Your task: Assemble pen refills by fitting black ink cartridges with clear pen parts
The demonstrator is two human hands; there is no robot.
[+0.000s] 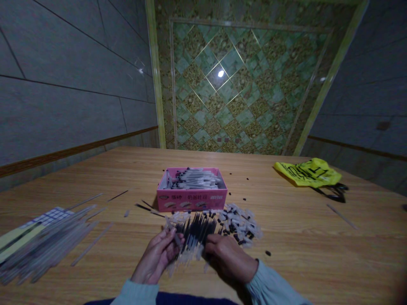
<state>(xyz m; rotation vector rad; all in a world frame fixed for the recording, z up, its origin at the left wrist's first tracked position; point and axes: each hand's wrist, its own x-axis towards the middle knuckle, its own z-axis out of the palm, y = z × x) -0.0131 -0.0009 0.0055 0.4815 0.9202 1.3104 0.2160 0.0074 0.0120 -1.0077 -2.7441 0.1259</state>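
My left hand [160,252] is palm up at the left of the pile, thumb and fingers closed on a slim translucent pen piece [177,239], perhaps a barrel or cap. My right hand [227,256] is turned knuckles up at the pile's right edge. Its fingers are curled together, and whatever they pinch is hidden. Between both hands lies a heap of thin black-filled pen refills [199,228] with pale lower ends. Beside it on the right is a scatter of translucent pen caps [243,224] mixed with small black plugs. Just behind stands a pink box [192,201] holding many assembled-looking pens [195,178].
Long clear tubes [60,241] lie in a loose bundle at left, over a yellow-and-checked packet [22,237]. A yellow bag [310,173] with black straps rests at far right. One single tube [341,216] and stray black plugs [268,253] dot the wooden table [302,262].
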